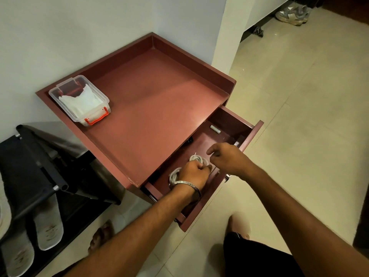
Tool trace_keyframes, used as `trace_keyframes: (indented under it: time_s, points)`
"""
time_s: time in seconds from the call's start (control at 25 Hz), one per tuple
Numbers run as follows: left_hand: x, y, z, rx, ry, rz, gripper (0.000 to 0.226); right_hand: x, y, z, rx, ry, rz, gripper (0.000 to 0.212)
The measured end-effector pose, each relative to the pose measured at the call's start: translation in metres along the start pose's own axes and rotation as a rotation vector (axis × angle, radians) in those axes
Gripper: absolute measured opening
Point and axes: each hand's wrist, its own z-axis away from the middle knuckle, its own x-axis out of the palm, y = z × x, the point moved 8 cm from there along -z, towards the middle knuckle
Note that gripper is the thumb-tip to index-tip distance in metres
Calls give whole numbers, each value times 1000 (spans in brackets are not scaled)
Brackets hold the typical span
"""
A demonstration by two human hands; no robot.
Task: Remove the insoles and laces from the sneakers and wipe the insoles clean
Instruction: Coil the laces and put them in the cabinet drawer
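Note:
Two coiled white laces lie in the open drawer [252,136] of a red cabinet: one coil [196,158] just beyond my left hand, another [173,176] beside my left wrist. My left hand [194,173], with a metal bangle on the wrist, is down in the drawer with its fingers curled on the laces. My right hand [226,156] hovers over the drawer just to the right, fingers loosely bent and holding nothing. Two pale insoles [49,224] lie on a black shoe rack at lower left. The grey sneakers [293,14] stand far off on the floor at top right.
A clear plastic box [79,100] with orange latches and white wipes sits on the cabinet's red top [155,100]. A small white battery-like object [215,129] lies at the drawer's back. Tiled floor stretches to the right; my bare feet show below.

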Motion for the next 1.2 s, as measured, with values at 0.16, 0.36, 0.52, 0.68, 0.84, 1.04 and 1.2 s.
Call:
trace_keyframes:
  time_s: [0.16,0.36,0.52,0.68,0.84,1.04,1.2]
  points:
    - [31,21,27,-65,-159,346,30,-21,26,24,93,87,-86,18]
    - [63,26,55,-118,-334,277,21,-14,50,52,238,-131,-162,16]
    - [69,19,61,-27,-338,-46,52,13,47,57,242,-353,-262,25]
    - [67,18,59,45,-323,-140,52,19,38,47,240,-358,-278,34]
    - [49,11,46,81,-236,-217,53,21,18,37,204,-316,-325,22]
    - [20,1,21,105,-95,-292,53,24,-14,20,137,-207,-399,19]
    - [-7,-4,7,146,11,-306,53,36,-33,0,104,-107,-454,16]
